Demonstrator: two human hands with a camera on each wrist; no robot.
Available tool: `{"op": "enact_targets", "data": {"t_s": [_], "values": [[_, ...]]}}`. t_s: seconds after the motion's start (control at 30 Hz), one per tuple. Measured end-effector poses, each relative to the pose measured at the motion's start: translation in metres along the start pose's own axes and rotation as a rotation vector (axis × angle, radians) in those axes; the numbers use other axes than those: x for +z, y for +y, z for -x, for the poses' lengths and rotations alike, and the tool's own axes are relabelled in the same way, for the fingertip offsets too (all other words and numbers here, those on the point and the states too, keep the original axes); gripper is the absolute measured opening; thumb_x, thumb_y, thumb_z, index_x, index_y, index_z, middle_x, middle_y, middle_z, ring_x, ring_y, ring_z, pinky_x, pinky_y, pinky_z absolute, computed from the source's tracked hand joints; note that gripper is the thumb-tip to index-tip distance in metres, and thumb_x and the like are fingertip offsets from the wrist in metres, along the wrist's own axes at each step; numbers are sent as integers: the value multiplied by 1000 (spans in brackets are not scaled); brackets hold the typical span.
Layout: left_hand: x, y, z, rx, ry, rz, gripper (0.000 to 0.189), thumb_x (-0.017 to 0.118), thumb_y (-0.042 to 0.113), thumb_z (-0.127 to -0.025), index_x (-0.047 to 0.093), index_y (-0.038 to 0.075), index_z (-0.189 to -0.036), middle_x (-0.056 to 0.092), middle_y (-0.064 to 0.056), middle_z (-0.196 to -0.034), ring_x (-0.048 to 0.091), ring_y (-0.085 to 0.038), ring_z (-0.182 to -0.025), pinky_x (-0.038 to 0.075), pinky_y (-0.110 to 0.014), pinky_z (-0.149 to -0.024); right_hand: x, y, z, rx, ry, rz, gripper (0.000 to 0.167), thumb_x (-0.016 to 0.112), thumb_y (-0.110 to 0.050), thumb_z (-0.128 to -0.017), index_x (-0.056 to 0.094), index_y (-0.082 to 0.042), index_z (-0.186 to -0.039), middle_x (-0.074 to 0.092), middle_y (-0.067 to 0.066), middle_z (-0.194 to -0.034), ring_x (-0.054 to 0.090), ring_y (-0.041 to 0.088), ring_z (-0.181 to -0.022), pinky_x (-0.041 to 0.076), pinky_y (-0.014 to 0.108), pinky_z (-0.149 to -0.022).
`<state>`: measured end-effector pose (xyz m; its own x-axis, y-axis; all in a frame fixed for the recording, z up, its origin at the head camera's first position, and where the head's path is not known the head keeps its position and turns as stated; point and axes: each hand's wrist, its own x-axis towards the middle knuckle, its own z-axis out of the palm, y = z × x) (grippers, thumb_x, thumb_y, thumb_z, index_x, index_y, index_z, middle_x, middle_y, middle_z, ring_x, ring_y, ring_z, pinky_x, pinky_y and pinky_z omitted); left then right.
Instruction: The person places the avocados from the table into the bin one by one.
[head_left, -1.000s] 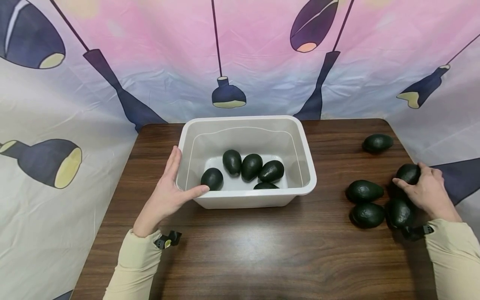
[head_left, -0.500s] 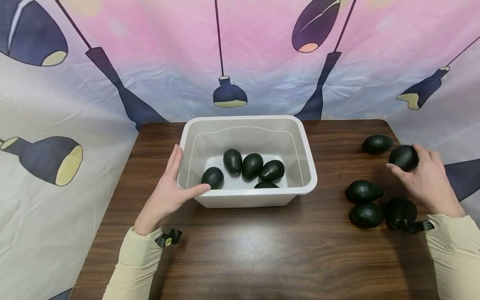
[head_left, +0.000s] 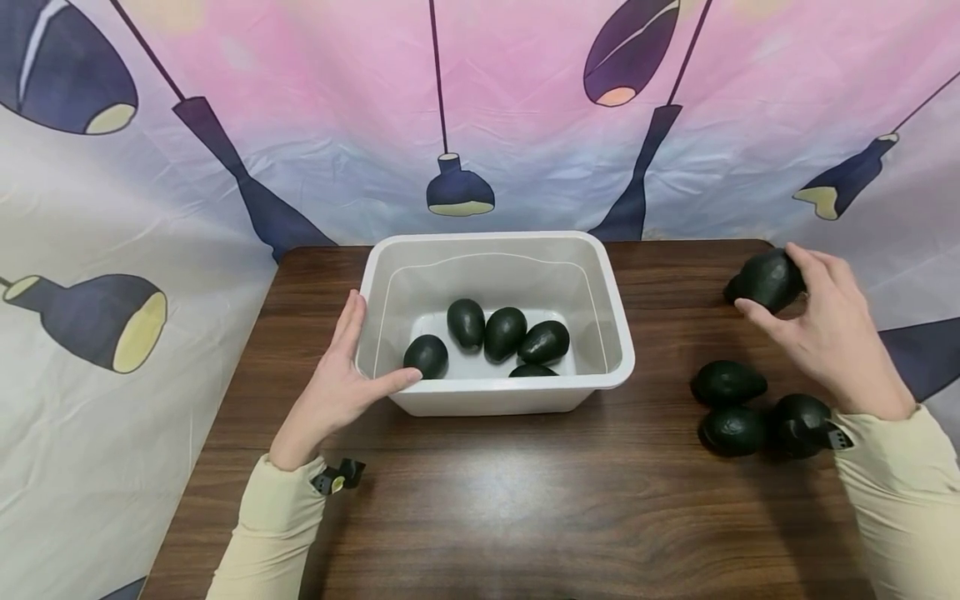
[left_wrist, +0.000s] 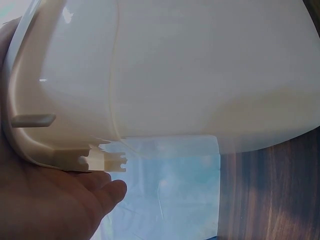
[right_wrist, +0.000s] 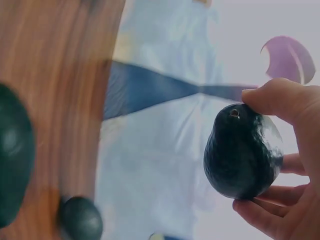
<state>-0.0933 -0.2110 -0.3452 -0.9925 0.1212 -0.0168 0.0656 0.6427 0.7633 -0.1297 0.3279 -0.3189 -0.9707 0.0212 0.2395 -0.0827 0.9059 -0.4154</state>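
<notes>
My right hand [head_left: 836, 333] grips a dark green avocado [head_left: 770, 281] between thumb and fingertips, raised above the table's right side. In the right wrist view the stem end of this avocado [right_wrist: 242, 155] shows, with the thumb over it and the fingers beneath. Straight fingers of my left hand [head_left: 333, 400] lie along the left outside of a white plastic tub [head_left: 495, 398], while its thumb rests on the front rim. Several avocados [head_left: 505, 335] sit on the tub's floor, one partly hidden by the front wall. The left wrist view shows the tub's outer wall [left_wrist: 175, 75] close up.
Three avocados lie grouped on the right of the wooden table [head_left: 510, 508]: one behind [head_left: 727, 382], one in front [head_left: 733, 432] and one by the right wrist strap [head_left: 799, 423]. Another [head_left: 733, 289] is mostly hidden behind the held avocado. A printed cloth [head_left: 525, 125] hangs behind.
My right hand has lifted an avocado from the group on the right and carried it away from me and leftward, in front of the far-right avocado. My left hand has stayed at the tub.
</notes>
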Motion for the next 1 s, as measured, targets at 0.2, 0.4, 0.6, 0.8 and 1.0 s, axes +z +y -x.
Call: {"op": "enact_targets", "data": {"t_s": [0.2,0.4,0.6,0.8,1.0], "values": [[-1,0,1,3,6,-10,119,81,50,-75,-1,22,-157,-8,16,-159,1,-23,-147,15,-62,-111,-4,-31,-9,-110,18,-56,85,74,-33,-85,30,-4,-152,30,29,-148,30,51,-131,28,70,-97],[-1,1,1,-9,-1,2,119,81,51,-75,-1,24,-157,-9,18,-159,0,-23,-147,16,-62,-110,-4,-63,-15,-218,34,-98,84,78,-30,-82,36,-8,-151,35,22,-146,37,47,-127,36,68,-91],[0,0,1,-11,-5,-26,119,80,53,-75,-2,24,-156,-9,17,-159,1,-24,-147,17,-63,-110,1,-87,-16,-323,52,-127,87,83,-25,-77,38,-9,-150,38,20,-145,46,40,-116,42,59,-85],[-1,-1,1,-19,-7,-5,118,80,53,-75,-2,27,-156,-10,21,-158,0,-22,-147,14,-65,-109,8,-110,-22,-470,100,-137,88,86,-20,-73,42,-8,-148,41,21,-142,45,39,-123,44,56,-86],[-1,1,1,-18,-10,-5,118,79,53,-75,-3,28,-156,-10,20,-158,0,-24,-147,13,-66,-109,18,-128,-29,-522,87,-143,85,85,-21,-75,42,-8,-147,41,19,-142,44,36,-126,46,53,-88]]}}
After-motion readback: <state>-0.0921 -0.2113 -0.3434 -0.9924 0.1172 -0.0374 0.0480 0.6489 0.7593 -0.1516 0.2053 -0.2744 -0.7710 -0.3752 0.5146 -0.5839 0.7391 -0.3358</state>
